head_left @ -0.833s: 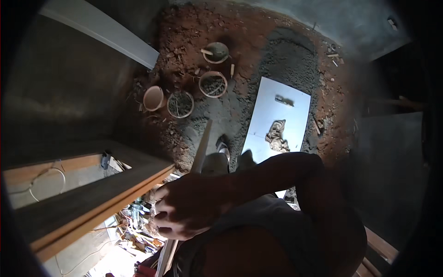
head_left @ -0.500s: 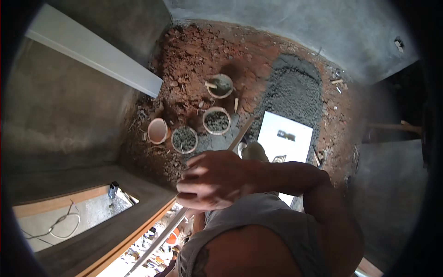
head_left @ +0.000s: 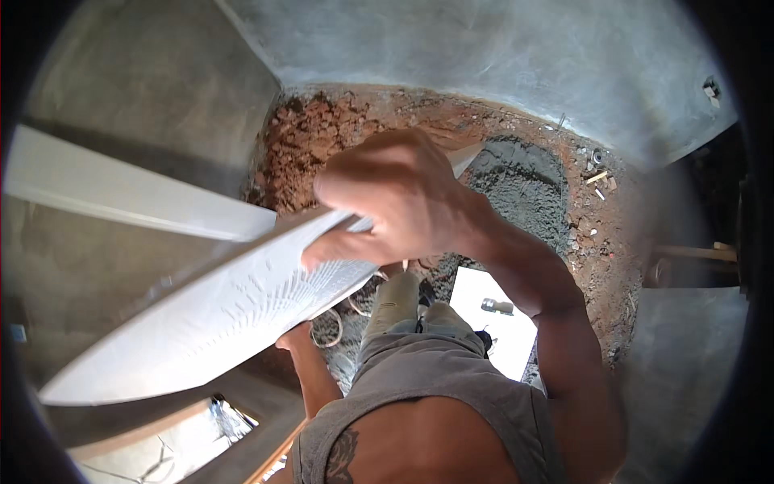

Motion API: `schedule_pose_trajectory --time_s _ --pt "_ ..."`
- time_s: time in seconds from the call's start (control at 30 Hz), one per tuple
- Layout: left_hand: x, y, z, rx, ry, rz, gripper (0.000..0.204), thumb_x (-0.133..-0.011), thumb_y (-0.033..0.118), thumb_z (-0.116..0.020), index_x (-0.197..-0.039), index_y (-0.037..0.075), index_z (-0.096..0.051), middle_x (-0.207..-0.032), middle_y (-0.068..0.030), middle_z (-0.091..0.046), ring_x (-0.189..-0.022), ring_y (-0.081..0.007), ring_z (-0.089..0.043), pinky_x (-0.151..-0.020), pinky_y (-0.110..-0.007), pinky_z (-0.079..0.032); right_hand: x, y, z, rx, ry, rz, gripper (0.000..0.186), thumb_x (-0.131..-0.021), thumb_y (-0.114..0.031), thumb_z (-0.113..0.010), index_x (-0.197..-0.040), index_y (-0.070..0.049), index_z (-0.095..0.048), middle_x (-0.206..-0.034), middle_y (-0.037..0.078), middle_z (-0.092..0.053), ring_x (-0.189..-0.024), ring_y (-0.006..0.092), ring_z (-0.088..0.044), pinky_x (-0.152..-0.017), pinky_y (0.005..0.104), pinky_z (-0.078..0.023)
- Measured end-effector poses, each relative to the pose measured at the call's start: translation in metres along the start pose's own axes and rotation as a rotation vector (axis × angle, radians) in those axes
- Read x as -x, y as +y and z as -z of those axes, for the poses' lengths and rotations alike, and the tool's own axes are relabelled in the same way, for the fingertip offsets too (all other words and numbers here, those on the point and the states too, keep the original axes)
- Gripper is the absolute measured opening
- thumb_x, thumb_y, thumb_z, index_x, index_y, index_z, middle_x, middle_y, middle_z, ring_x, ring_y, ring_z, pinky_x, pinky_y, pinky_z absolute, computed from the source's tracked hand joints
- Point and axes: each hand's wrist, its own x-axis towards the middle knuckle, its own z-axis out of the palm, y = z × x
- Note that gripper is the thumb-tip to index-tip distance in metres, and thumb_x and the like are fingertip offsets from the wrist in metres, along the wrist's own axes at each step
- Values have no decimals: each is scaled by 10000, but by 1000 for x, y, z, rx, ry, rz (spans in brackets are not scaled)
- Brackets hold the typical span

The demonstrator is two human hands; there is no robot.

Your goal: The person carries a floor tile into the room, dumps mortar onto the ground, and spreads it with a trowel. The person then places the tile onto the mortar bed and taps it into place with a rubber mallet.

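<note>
White panel [head_left: 165, 343], long axis up rightward, right fingers [head_left: 339, 192] round edge (left fingers [head_left: 295, 334] unclear)

This is an unfinished room on a building site. Beyond the right hand [head_left: 395, 198] lies a floor of bare, lumpy red-brown earth [head_left: 302, 133], and past it rise smooth grey cement-plastered walls [head_left: 484, 56]. To the hand's right spreads a bed of coarse dark-grey mortar [head_left: 524, 181]; farther right, small pale scraps [head_left: 597, 177] litter the dirt. Left of the hand and nearer the body is a wood-edged rectangular opening [head_left: 137, 427].
</note>
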Motion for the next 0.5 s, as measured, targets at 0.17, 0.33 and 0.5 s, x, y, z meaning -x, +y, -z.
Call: schedule_pose_trajectory --time_s 0.17,0.33,0.5 --pt "3 152 -129 415 541 401 620 -957 491 -332 -1396 78 -477 -1396 -60 -524 -1204 -296 -549 -987 -496 -463 -5 82 39 188 53 -311 443 -702 -456 -842 -678 -75 -617 -538 42 -593 -416 140 -526 -398 312 -406" --pt "-71 200 -164 -14 386 -81 797 -966 621 -318 -1387 -41 -457 -1379 -194 -500 -1221 -325 -494 -1036 -468 -400 30 184 23 126 62 -773 577 -789 -583 -717 -744 -12 -649 -570 130 -592 -510 246 -606 -548 391 -487" --pt "-122 246 -247 -681 391 -101 869 -941 687 -358 -1267 -92 -562 -1239 -236 -603 -1159 -331 -564 -998 -404 -441 86 286 -40 130 6 -1153 650 -801 -620 -672 -786 30 -663 -722 194 -663 -690 324 -671 -676 455 -505"
